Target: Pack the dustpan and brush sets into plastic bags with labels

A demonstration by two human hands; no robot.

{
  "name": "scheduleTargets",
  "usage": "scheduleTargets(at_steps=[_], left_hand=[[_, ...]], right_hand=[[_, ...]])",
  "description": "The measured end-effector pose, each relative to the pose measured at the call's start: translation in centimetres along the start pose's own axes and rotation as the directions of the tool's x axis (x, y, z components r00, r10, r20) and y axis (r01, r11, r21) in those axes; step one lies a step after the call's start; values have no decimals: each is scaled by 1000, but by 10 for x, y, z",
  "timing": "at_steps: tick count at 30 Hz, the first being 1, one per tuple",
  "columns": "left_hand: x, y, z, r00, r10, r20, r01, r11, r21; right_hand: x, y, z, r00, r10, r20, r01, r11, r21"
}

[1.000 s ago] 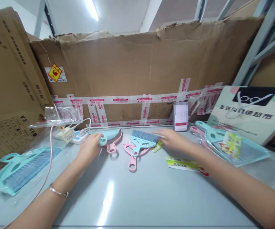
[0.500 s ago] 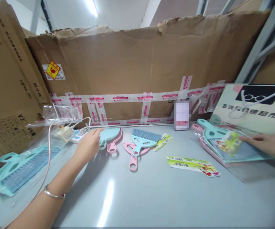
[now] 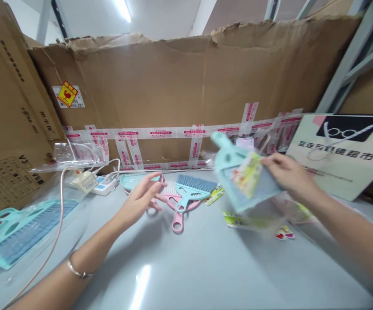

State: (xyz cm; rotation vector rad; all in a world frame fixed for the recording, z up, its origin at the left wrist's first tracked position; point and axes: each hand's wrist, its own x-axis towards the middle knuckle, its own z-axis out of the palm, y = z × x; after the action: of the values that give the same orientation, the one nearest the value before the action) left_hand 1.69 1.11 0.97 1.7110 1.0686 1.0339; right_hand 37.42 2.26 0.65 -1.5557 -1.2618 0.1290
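Currently, the right hand (image 3: 288, 174) grips a bagged turquoise dustpan (image 3: 229, 172), right of the turquoise hand brush (image 3: 191, 191).
Fingers pinch it beside the green label (image 3: 253, 172), tilted above the table (image 3: 180, 271); left hand (image 3: 141, 196), left of the hand brush, spreads its fingers wide.

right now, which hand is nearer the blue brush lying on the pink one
Left. The left hand is just left of the blue brush; the right hand is farther to its right, holding a bagged blue dustpan.

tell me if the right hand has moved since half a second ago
Yes: the right hand has moved left, and is now closer to the phone.
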Motion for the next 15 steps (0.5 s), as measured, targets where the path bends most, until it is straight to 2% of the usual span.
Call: scheduleTargets(at_steps=[1,3,5,6,7,9,10,11,12,13,15], left_hand=[[-3,2,9,992,-75,103,89,986,-140],[-7,3,21,967,-140,214,200,936,-291],[-8,0,23,969,-169,183,223,916,-334],[-8,-2,22,975,-180,131,214,917,-338],[-7,-5,19,980,-188,71,201,919,-338],[-4,-10,13,979,-200,-51,170,922,-348],[-2,-12,11,975,-196,-107,147,923,-357],[-1,-13,9,969,-187,-159,118,923,-366],[0,-14,9,963,-174,-204,87,923,-375],[1,-14,9,958,-160,-236,59,921,-384],[1,-13,13,956,-130,-261,15,916,-401]], right_hand=[[-5,-14,19,988,-47,147,43,999,26],[-17,-38,53,960,-116,257,100,992,73],[-28,-55,76,908,-138,396,82,985,153],[-33,-61,83,901,-144,409,70,979,189],[-38,-65,87,914,-162,371,82,971,223],[-46,-69,86,957,-227,180,176,949,260],[-50,-70,83,961,-255,107,220,940,262],[-55,-70,80,961,-259,95,225,935,273],[-60,-70,77,960,-231,157,176,936,304],[-65,-69,75,949,-171,267,70,934,349],[-75,-70,76,863,-30,504,-220,875,430]])
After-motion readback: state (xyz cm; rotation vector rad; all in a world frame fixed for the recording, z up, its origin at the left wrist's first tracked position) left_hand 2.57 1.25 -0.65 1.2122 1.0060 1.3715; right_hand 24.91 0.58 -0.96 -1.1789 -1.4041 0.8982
